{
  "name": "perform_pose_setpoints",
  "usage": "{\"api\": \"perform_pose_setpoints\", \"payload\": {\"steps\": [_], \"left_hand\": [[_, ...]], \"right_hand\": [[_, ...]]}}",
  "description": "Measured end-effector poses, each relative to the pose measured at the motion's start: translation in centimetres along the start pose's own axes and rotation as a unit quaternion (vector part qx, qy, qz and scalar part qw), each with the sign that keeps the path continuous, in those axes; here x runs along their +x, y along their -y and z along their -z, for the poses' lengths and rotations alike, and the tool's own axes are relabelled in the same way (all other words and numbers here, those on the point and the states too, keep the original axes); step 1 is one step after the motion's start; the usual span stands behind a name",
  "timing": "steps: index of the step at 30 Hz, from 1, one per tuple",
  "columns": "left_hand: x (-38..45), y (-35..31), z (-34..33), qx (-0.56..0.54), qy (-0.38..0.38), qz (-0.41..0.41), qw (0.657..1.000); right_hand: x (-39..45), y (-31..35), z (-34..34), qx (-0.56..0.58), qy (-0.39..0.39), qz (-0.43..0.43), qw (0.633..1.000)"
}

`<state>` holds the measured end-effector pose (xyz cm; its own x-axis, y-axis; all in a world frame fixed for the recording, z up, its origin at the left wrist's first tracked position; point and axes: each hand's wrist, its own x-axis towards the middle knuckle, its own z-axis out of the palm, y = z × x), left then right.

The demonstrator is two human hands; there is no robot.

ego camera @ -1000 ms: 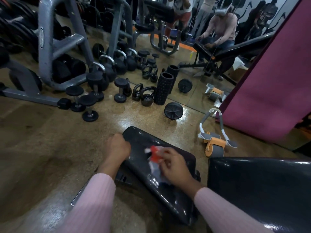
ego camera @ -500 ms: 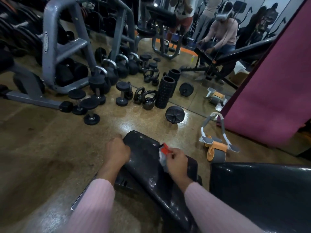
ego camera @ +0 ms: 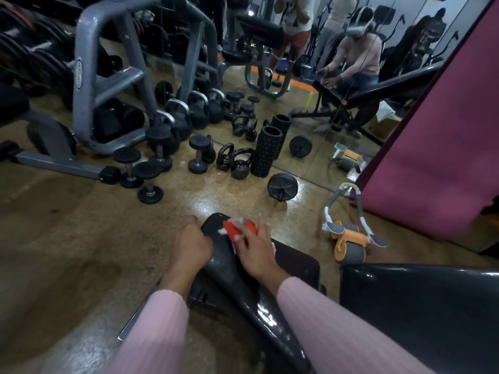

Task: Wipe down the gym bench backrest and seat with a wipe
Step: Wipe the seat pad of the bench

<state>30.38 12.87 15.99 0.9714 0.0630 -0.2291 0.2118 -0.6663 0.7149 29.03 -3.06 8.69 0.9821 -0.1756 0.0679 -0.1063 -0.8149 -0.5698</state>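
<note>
A shiny black bench seat pad (ego camera: 243, 287) slopes away from me in the lower middle. A wider black backrest pad (ego camera: 421, 306) lies at the lower right. My right hand (ego camera: 256, 249) presses a red and white wipe (ego camera: 237, 229) onto the far end of the seat pad. My left hand (ego camera: 190, 245) grips the seat pad's left edge, fingers curled over it. Both arms wear pink ribbed sleeves.
On the floor ahead stand dumbbells (ego camera: 149, 182), kettlebells (ego camera: 239, 168), a black foam roller (ego camera: 266, 151) and an ab wheel (ego camera: 282, 186). An orange and grey ab roller (ego camera: 348, 240) lies right of the seat. A maroon mat (ego camera: 442, 136) leans at right; a mirror reflects people.
My right hand has slid the wipe from the middle of the seat pad up to its far end. My left hand has kept its hold on the left edge.
</note>
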Motion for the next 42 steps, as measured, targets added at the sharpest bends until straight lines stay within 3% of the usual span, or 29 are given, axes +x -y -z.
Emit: {"api": "perform_pose_setpoints", "payload": {"steps": [2,5,8,10,12,15,17,22,28,38,42], "left_hand": [[-0.2,0.0,-0.2,0.002,-0.004,-0.004,1.0],[-0.2,-0.1,-0.3,-0.001,-0.012,-0.003,1.0],[0.0,-0.2,0.0,-0.014,-0.005,0.01,1.0],[0.2,-0.1,0.2,-0.009,0.004,0.018,1.0],[0.2,0.2,0.4,-0.013,0.009,0.023,1.0],[0.3,0.4,0.7,-0.025,0.005,0.026,0.999],[0.3,0.3,0.9,-0.038,0.001,0.028,0.999],[0.7,-0.5,0.5,-0.067,-0.013,0.06,0.996],[0.6,-1.3,-1.5,0.06,-0.015,0.006,0.998],[0.5,-0.8,-1.7,0.052,-0.017,-0.025,0.998],[1.0,-0.3,-1.3,0.025,-0.021,-0.013,0.999]], "right_hand": [[1.5,2.7,-0.8,-0.038,0.026,-0.043,0.998],[-0.3,5.7,-1.9,-0.073,0.038,0.087,0.993],[-4.4,4.3,-1.3,-0.058,0.052,0.186,0.98],[-4.5,1.6,-0.4,-0.069,0.024,0.157,0.985],[-2.0,-0.3,0.5,-0.07,0.018,0.049,0.996],[2.7,1.3,0.7,-0.038,0.089,-0.042,0.994],[3.6,3.8,0.0,-0.066,0.114,0.0,0.991],[-0.9,5.1,-1.0,-0.114,0.079,0.138,0.981],[-5.7,1.7,-0.5,-0.102,0.066,0.249,0.961],[-15.4,-8.1,0.0,-0.186,0.066,0.267,0.943],[-15.0,-6.7,-0.4,-0.177,0.064,0.252,0.949]]}}
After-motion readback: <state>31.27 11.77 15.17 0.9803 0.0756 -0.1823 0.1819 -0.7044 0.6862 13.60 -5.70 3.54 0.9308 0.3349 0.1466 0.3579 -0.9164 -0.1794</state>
